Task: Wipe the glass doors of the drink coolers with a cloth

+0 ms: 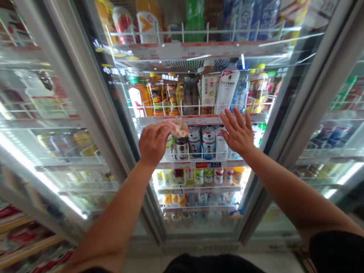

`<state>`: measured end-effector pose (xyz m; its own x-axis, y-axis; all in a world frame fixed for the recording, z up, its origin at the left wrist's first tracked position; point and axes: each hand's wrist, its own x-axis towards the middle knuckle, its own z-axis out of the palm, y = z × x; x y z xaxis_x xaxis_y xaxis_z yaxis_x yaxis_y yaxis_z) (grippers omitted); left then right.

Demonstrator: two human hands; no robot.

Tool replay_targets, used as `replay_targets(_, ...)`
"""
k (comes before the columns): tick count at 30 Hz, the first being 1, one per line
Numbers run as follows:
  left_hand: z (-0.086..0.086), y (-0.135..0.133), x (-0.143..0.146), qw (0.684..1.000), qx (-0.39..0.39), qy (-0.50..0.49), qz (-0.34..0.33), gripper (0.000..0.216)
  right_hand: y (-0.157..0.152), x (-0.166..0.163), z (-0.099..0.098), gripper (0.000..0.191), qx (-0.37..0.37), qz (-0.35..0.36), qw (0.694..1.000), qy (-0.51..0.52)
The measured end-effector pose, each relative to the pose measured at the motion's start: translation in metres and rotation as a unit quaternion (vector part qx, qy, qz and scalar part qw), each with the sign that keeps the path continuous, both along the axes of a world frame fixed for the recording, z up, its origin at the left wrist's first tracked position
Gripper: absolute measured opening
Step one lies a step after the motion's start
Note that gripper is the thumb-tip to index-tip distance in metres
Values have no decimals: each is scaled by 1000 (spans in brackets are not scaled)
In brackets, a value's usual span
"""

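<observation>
Toward the left edge of the glass door (199, 227), left hand (153, 142) is gripping a cloth (179, 129), glass contact unclear; toward the right edge, right hand (239, 135) is holding fingers wide.

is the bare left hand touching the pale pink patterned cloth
Touching: the head view shows the left hand with the pale pink patterned cloth pinched in its grip.

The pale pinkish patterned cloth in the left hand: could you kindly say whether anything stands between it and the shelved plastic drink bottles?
Yes: a clear glass door, grey-framed and carrying reflections, stands between the cloth and the bottles. Nothing visible separates the cloth from the left hand.
</observation>
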<state>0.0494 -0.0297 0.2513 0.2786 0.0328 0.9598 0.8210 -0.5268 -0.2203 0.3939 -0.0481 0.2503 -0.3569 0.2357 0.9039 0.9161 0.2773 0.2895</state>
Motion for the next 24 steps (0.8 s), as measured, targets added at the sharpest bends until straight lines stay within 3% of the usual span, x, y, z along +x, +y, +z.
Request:
replay_targets(2,21,4,4,998,6,-62,29,33,0,-2,1,64,3,-5,1000,-1)
replay_targets(4,17,6,14,993,20,-104,57,35,-2,-1,1,65,5,-8,1000,-1)
replay_targets(7,-27,5,36,994,10,-82,65,33,-3,-1,1,67,2,-11,1000,-1)
replay_targets(9,-53,3,46,998,-48,15,33,33,-4,-1,0,68,3,-15,1000,-2)
replay_targets(10,-58,2,47,996,-69,51,20,34,-4,-1,0,68,4,-18,1000,-2)
replay_targets(12,-50,1,40,996,-78,45,17,34,-5,-2,0,68,4,-20,1000,-2)
replay_targets(15,-19,5,15,993,-37,-104,47,36,-5,-2,0,68,-7,-17,1000,2)
replay_targets(17,-16,6,1,986,-12,-155,60,40,-5,-2,-1,67,-12,-14,1000,6)
replay_targets(19,-36,4,-4,985,5,-151,80,43,-5,-2,-1,67,-15,-11,1000,10)
replay_targets(22,-85,-1,-1,990,9,-107,88,41,-5,-2,-2,66,-24,0,1000,17)
replay_targets(24,-100,-2,-2,995,3,-66,78,46,-5,-2,-1,66,-34,4,999,21)
